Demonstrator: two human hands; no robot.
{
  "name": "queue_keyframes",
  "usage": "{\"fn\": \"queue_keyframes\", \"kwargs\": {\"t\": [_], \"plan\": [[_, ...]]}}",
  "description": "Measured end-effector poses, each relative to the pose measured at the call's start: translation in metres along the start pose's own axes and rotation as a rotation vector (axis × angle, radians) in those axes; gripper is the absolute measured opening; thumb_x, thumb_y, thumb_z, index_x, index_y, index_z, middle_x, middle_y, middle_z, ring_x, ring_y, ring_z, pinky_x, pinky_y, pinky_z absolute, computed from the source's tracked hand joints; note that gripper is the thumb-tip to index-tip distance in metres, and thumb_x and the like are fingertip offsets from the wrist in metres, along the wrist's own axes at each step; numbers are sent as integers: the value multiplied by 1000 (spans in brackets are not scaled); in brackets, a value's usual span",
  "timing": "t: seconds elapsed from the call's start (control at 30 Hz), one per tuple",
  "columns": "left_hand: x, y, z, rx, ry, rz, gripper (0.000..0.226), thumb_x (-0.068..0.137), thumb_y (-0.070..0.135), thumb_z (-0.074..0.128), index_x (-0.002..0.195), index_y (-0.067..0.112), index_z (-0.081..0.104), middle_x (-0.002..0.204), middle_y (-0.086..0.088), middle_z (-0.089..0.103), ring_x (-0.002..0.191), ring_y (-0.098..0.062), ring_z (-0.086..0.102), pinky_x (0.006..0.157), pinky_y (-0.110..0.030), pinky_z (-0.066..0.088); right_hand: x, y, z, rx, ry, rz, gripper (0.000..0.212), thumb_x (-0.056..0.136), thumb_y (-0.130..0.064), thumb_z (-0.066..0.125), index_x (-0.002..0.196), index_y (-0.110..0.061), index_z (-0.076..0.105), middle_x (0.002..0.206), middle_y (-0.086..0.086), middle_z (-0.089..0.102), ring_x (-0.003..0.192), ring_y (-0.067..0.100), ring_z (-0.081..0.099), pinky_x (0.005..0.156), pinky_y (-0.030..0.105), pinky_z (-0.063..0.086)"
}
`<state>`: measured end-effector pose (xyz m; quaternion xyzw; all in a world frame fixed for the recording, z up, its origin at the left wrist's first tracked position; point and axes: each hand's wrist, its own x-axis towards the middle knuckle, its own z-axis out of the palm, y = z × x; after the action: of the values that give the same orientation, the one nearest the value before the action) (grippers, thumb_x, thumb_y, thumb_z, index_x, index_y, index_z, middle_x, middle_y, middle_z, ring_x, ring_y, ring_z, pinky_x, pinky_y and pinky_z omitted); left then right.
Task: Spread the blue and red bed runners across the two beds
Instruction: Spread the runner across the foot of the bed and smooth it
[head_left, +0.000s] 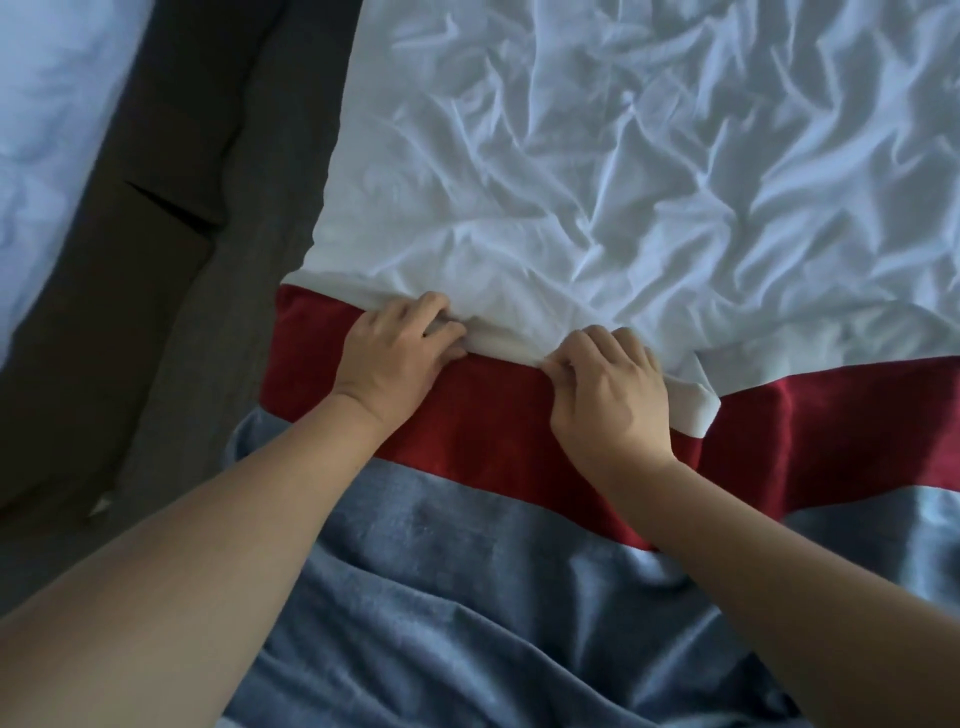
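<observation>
Gripping the white sheet (571, 182), left hand (400, 343) and right hand (608, 384) (fingers curled) sit on the red runner (467, 415), stretched sideways.

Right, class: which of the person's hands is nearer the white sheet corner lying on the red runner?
Right. The right hand pinches the sheet edge just beside that corner; the left hand grips the same edge farther along, away from it.

Dim, cool, soft daylight; creases in the white sheet (649, 171) cast gentle shadows, edges bend and blur slightly.
</observation>
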<state>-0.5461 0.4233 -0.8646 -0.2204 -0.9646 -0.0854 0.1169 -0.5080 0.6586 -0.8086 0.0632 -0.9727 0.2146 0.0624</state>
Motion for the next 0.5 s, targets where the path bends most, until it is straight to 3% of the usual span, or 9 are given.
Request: {"fn": "queue_keyframes", "kwargs": {"t": [0.2,0.3,0.4,0.5], "plan": [[-11,-23,-5,-2,-82,14,23,97,37,67,115,22,69,114,6,66,103,-23,62,83,-39,43,7,-35,-17,194,-86,104,21,94,-5,59,80,-15,49,62,-6,52,61,19,50,66,31,36],[-10,-33,-12,-9,-84,17,13,96,32,65,104,22,67,106,5,65,100,-22,61,84,-37,39,12,-49,-24,268,-176,106,15,97,-7,53,83,-14,50,62,-1,56,57,17,53,56,33,38],[-5,-36,-15,-27,-90,30,9,98,27,59,93,22,65,99,4,65,94,-23,62,81,-36,38,17,-58,-30,240,-162,48,13,97,-9,53,84,-12,52,61,0,56,55,20,52,51,35,41],[-4,-40,-26,-122,-138,0,15,97,19,53,105,23,66,105,5,68,99,-23,63,85,-37,37,21,-57,-27,94,-178,2,11,97,-9,52,87,-13,52,65,1,55,60,26,51,52,38,44]]}}
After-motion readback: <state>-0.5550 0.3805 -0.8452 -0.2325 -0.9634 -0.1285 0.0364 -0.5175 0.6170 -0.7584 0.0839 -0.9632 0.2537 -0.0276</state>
